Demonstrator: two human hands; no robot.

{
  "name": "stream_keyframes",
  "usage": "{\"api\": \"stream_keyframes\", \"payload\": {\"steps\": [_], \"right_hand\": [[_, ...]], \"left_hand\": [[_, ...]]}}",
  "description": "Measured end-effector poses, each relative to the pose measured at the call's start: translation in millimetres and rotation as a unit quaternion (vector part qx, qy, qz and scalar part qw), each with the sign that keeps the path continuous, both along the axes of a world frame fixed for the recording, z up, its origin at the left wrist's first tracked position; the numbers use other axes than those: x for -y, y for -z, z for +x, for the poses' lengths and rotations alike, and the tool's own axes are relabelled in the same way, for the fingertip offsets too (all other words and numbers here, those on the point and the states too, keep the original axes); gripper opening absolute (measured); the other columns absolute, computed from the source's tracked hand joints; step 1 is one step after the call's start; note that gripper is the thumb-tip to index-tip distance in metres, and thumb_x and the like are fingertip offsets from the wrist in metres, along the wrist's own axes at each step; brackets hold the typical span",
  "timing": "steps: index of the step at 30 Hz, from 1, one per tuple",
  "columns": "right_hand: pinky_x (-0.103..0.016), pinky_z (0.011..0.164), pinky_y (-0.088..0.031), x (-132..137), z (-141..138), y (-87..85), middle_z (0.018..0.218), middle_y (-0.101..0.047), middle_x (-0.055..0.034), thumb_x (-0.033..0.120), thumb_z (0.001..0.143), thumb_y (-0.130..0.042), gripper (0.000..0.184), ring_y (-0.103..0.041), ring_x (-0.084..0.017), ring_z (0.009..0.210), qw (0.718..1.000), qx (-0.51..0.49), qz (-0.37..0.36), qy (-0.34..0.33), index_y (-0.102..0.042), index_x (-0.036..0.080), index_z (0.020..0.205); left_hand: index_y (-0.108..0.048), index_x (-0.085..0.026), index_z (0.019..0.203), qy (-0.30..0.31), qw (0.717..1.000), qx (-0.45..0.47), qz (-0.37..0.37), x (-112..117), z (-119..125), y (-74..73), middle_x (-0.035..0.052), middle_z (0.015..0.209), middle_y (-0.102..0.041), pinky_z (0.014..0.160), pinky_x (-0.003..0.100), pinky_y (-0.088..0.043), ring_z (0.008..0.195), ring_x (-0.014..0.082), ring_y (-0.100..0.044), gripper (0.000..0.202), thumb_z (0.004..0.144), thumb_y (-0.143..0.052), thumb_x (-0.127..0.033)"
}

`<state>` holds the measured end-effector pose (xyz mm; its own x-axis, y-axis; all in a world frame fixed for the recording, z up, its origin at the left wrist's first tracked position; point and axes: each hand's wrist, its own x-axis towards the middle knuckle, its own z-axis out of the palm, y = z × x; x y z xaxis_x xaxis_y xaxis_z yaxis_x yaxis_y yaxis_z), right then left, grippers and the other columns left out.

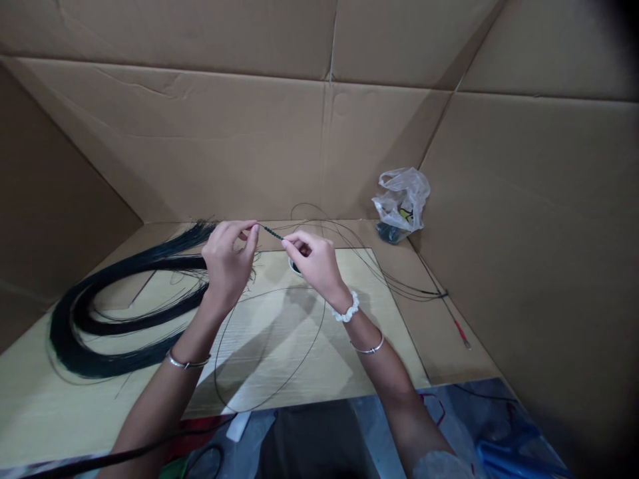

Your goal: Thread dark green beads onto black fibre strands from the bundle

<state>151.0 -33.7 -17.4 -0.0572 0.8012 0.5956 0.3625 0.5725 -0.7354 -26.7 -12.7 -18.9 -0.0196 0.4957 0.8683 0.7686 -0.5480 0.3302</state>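
Between my two hands stretches a short row of small dark beads (273, 233) on a thin dark cord (319, 332). My left hand (228, 256) pinches the cord at the left end of the row, thumb against forefinger. At the other end, my right hand (315, 261) pinches the cord close to the beads. A small white-rimmed cup (294, 267) is partly hidden behind my right hand; its contents look dark. The rest of the cord appears to hang in a wide loop over the pale board (359, 359).
A thick bundle of dark cords (70, 326) lies curved on the left. At the back right stands a clear plastic bag (403, 199) with dark contents. Loose cords (389, 283) run toward a red-handled tool (460, 331). Cardboard walls (239, 140) enclose the back and sides.
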Motion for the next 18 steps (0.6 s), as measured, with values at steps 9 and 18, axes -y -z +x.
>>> {"api": "stream_keyframes", "payload": {"steps": [9,18], "right_hand": [[-0.026,0.072,-0.046,9,-12,6.1,0.085,-0.072,-0.0044,0.027,0.105,-0.048,0.028,-0.064,-0.014,0.077,0.980,0.134,0.132,0.061,-0.071,0.017,0.093],[-0.026,0.066,-0.045,13,-16,8.4,0.085,-0.071,-0.0059,0.027,0.108,-0.039,0.038,-0.064,-0.014,0.073,0.953,0.216,0.179,0.116,-0.073,0.015,0.097]], "left_hand": [[-0.079,-0.019,0.096,-0.025,0.996,0.090,0.002,1,9,0.8,0.0051,0.088,-0.064,0.072,0.029,-0.046,0.072,0.0139,-0.053,0.020,0.095,-0.067,-0.034],[-0.081,-0.018,0.089,0.141,0.911,0.360,-0.145,5,21,-9.4,0.0037,0.083,-0.074,0.070,0.025,-0.050,0.073,0.0125,-0.063,0.015,0.082,-0.075,-0.030]]}}
